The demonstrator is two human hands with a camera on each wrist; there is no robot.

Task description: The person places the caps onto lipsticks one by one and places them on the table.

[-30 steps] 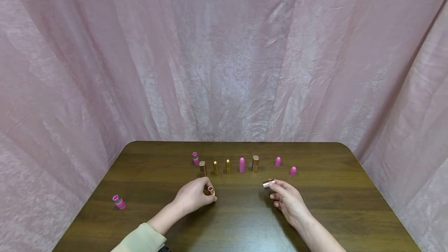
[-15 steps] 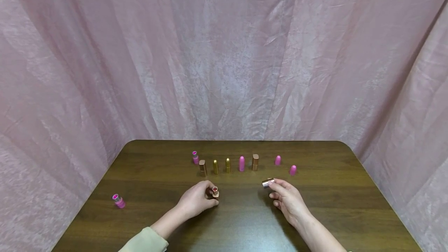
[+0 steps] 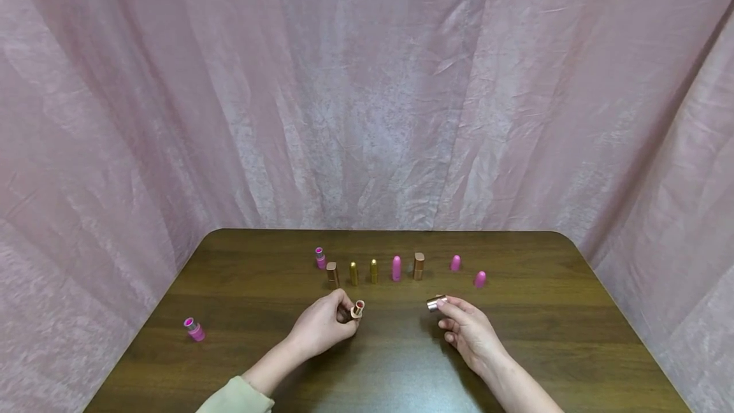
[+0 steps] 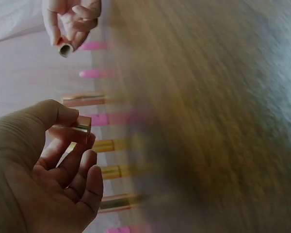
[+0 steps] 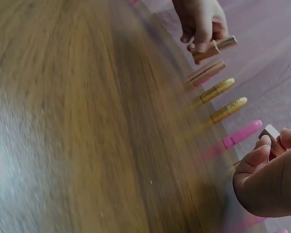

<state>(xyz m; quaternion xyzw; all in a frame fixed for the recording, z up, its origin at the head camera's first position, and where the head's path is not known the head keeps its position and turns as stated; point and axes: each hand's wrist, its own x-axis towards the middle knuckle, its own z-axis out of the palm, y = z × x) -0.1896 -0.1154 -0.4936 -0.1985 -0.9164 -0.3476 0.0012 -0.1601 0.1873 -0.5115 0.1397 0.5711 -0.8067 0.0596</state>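
My left hand (image 3: 322, 327) pinches an uncapped rose-gold lipstick (image 3: 358, 309) by its base between thumb and fingers, the inner tube pointing up with a reddish centre. Across from it, my right hand (image 3: 473, 333) holds the loose rose-gold lipstick cap (image 3: 434, 304) sideways by thumb and fingertips. A gap separates cap and lipstick. In the left wrist view the hollow end of the cap (image 4: 65, 50) shows, and the squared lipstick base (image 4: 72, 132) sits at the left thumb. The right wrist view has the lipstick (image 5: 227, 43) in the far hand, its base partly covered by fingers.
Behind the hands stand a row of capped lipsticks: a rose-gold one (image 3: 332, 276), two gold ones, a pink one (image 3: 396, 269) and another rose-gold one (image 3: 418, 267). Uncapped pink lipsticks stand at left (image 3: 195, 330) and back left; pink caps (image 3: 480, 280) stand at right.
My left hand has shifted slightly right, bringing the lipstick further out past the fingers. My right hand has edged a little left with the cap. The standing lipsticks have stayed put.
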